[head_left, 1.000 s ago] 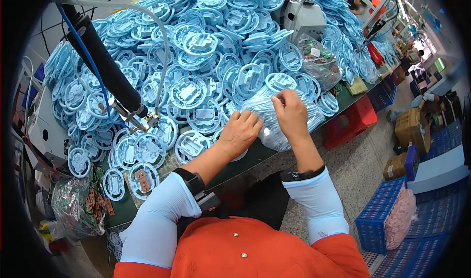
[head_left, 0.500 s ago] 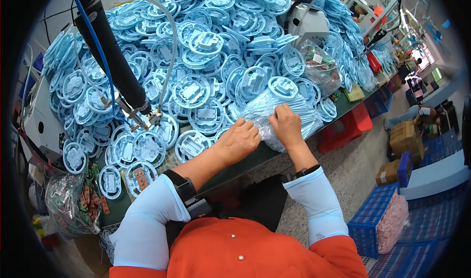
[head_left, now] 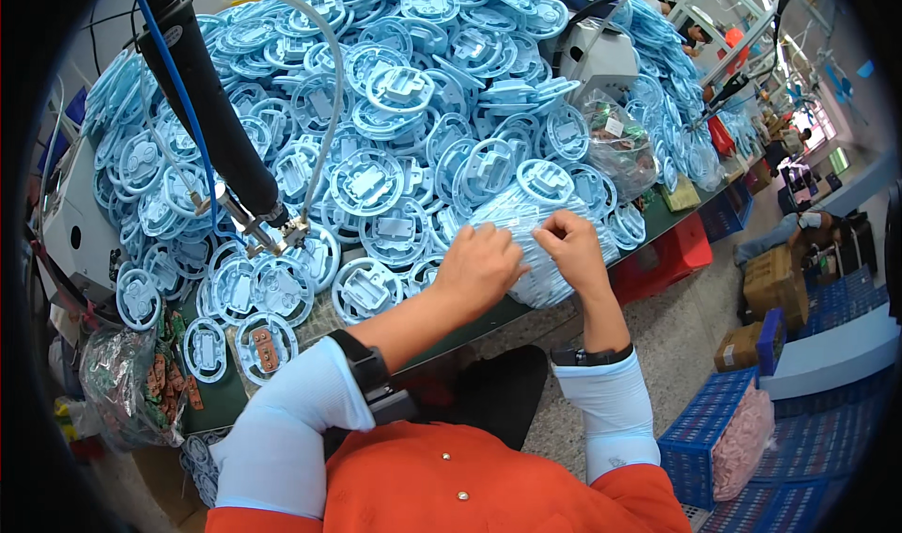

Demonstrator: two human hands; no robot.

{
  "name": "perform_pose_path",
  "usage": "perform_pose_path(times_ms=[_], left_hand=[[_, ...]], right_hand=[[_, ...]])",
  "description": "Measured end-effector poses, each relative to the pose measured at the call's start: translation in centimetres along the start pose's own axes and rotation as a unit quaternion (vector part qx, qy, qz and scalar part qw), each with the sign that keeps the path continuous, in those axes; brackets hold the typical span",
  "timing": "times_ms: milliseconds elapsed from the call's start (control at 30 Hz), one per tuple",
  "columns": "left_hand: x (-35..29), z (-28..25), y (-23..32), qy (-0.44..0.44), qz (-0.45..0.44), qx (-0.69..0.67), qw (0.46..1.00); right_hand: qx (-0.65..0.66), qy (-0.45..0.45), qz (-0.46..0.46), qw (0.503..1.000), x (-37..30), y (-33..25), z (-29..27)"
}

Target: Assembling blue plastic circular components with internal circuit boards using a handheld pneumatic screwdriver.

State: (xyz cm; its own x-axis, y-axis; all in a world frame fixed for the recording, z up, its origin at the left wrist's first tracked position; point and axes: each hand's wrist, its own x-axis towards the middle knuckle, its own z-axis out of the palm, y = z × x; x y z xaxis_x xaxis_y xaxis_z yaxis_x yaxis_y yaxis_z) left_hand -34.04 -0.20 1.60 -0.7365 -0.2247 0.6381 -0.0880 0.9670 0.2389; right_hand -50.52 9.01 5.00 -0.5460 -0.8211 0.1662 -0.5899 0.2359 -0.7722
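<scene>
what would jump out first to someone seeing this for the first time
A huge heap of light blue round plastic frames covers the bench. At its near edge, the left hand and right hand work at a clear bag of blue parts. A black hanging power tool dangles at the left.

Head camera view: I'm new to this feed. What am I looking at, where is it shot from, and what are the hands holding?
This one picture comes from a fisheye camera on a person's head, looking down, so straight edges bend. No machine is doing the handling: two bare hands reach up from the bottom of the picture. The left hand and right hand both grip a clear bag stuffed with light blue parts, at the bench edge. The bench carries a big heap of blue round plastic frames. A black tool with hoses hangs over the heap on the left. Blue crates stand on the floor to the right.
</scene>
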Motion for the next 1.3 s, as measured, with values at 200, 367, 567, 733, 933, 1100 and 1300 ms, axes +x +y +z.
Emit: perform_pose_path(times_ms=[200, 367, 567, 733, 933, 1100, 1300], left_hand=[[2.8, 1.4, -1.8, 0.006, -0.073, 0.021, 0.997], [1.9, -0.6, -3.8, -0.11, -0.071, -0.024, 0.991], [-0.8, -2.1, -4.4, -0.072, -0.058, 0.029, 0.995], [-3.3, -0.6, -2.2, -0.07, 0.085, 0.021, 0.994], [-2.4, -0.4, -2.6, -0.011, 0.132, 0.078, 0.988], [-1.6, -1.5, -2.8, -0.033, 0.173, 0.036, 0.984], [-1.5, -2.7, -4.4, -0.1, 0.204, 0.038, 0.973]], right_hand=[[-0.127, 0.035, -0.11, 0.985, -1.4, -2.1, 0.6], [-0.095, 0.052, -0.074, 0.991, -2.1, -1.5, 0.0], [-0.151, 0.074, -0.184, 0.968, -4.0, -4.4, 1.8], [-0.393, 0.0, -0.271, 0.879, -2.1, -2.0, 4.4], [-0.312, 0.047, -0.291, 0.903, 0.1, 0.6, 3.6], [-0.141, 0.105, -0.136, 0.975, 1.6, 2.0, 4.4], [-0.072, 0.09, -0.076, 0.99, 2.2, 1.4, 5.0]])
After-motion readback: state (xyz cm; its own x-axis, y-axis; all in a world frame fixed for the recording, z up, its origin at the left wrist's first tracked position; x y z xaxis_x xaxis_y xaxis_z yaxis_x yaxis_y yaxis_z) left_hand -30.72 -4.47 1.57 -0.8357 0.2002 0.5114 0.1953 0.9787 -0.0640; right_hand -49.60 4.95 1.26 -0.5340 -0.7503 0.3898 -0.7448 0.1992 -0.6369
